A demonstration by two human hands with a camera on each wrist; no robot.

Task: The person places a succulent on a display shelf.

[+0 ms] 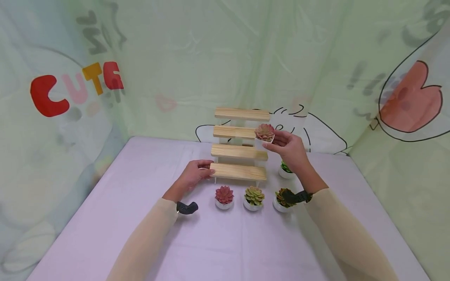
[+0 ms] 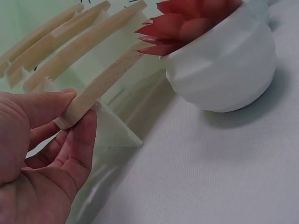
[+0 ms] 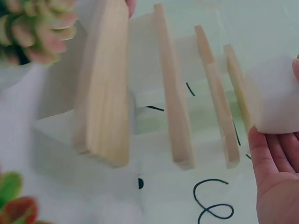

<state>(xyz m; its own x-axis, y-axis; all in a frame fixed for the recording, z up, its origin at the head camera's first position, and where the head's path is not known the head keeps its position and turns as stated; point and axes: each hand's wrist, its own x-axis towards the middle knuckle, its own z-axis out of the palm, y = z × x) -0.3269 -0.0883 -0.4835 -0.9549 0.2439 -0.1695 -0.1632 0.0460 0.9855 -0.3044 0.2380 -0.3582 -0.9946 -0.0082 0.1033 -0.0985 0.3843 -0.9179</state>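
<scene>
My left hand [image 1: 192, 174] pinches the left end of the lowest board of a four-step wooden shelf stand [image 1: 239, 171], thumb on top and fingers beneath, as the left wrist view shows. Up at the stand's right side, my right hand [image 1: 291, 150] holds a pink potted succulent [image 1: 265, 133] by its white pot. That pot [image 3: 275, 98] is beside the boards' ends in the right wrist view; whether it touches a board I cannot tell. A red potted succulent [image 1: 224, 197] stands on the table in front of the lowest board, close to my left hand.
A pale green potted succulent [image 1: 253, 198] and a dark green-brown one [image 1: 281, 200], partly behind my right wrist strap, stand in the front row. Another bright green one [image 1: 286, 169] is right of the stand. Printed curtains [image 1: 168, 58] enclose the white-covered table [image 1: 211, 242].
</scene>
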